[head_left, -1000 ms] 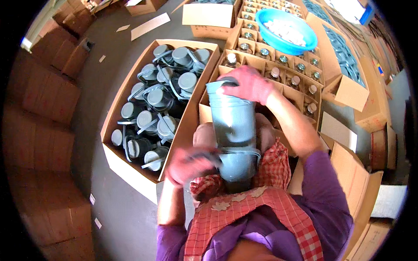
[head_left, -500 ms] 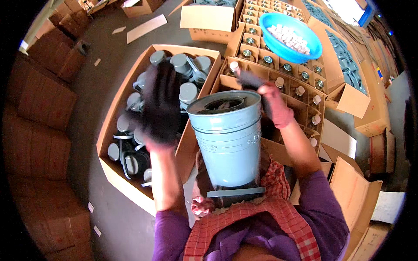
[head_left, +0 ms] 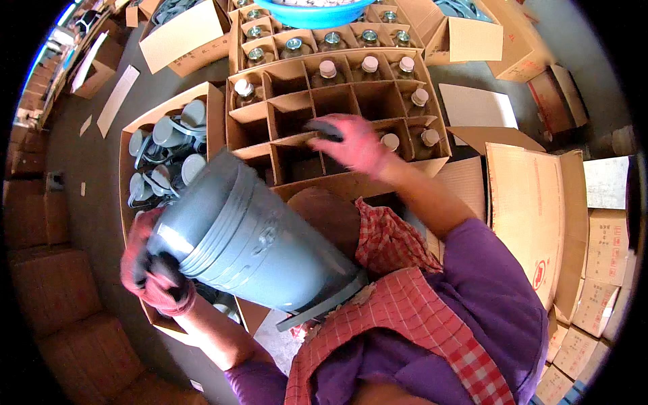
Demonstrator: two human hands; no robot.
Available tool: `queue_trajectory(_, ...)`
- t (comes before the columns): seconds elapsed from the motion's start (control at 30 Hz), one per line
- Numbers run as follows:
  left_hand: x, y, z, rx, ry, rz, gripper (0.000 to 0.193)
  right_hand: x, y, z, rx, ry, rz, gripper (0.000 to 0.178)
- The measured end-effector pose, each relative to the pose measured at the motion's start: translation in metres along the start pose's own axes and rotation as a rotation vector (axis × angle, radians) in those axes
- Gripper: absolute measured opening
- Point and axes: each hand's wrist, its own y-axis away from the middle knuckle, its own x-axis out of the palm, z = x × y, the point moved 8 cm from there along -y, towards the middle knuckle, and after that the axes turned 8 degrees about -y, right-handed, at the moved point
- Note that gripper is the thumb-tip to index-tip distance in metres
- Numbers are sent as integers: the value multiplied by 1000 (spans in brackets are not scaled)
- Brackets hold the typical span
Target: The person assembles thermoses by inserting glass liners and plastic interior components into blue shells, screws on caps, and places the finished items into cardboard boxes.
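Note:
A blue-grey bucket-shaped vessel [head_left: 260, 246] with a ridged band and raised pattern leans to the left, its narrow base toward my apron. My left hand [head_left: 158, 270], in a pink glove with black palm, is closed on its wide end at the left. My right hand [head_left: 354, 145], gloved alike, hovers over the divided carton [head_left: 290, 118]. Its fingers are bent and blurred, so I cannot make out whether anything is in them. Glass bottles with pale caps [head_left: 370, 64] stand in several compartments; other compartments near my right hand look dark and bottle-free.
At the left, a carton [head_left: 216, 108] holds grey-lidded parts with straps. Behind stand another divided carton of bottles [head_left: 332, 40] and a blue basin [head_left: 314, 15] with white pieces. Opened cartons [head_left: 523, 216] are at the right. Stacked brown boxes [head_left: 67, 290] line the left.
The vessel has tipped from upright to leaning left. My left hand, previously open and raised over the left carton, now grips it. My right hand has moved from beside its rim to over the compartments.

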Motion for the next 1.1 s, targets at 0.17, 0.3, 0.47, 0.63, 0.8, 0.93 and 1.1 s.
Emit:
queue_trajectory(0.17, -23, -8, 136, -752, 508, -345, 49, -23, 56, -134, 17, 709, 111, 58)
queue_trajectory(0.3, 43, -24, 127, -759, 1063, -393, 45, -17, 76, -186, 212, 775, 307, 75)
queue_trajectory(0.47, 105, 8, 134, -889, 1547, -294, 38, -13, 72, -210, 129, 781, 325, 68)
queue_trajectory(0.63, 176, 49, 124, -936, 1772, -107, 40, -71, 28, -48, -90, 750, 226, 62)
queue_trajectory(0.8, 186, 51, 95, -966, 1703, -40, 40, -124, -39, 111, -458, 629, 28, 66)
queue_trajectory(0.93, 165, 42, 106, -933, 1571, -133, 40, -81, -53, 232, -772, 698, -31, 64)
queue_trajectory(1.1, 125, -28, 115, -770, 1446, -235, 40, -6, -36, 280, -1109, 501, 488, 62)
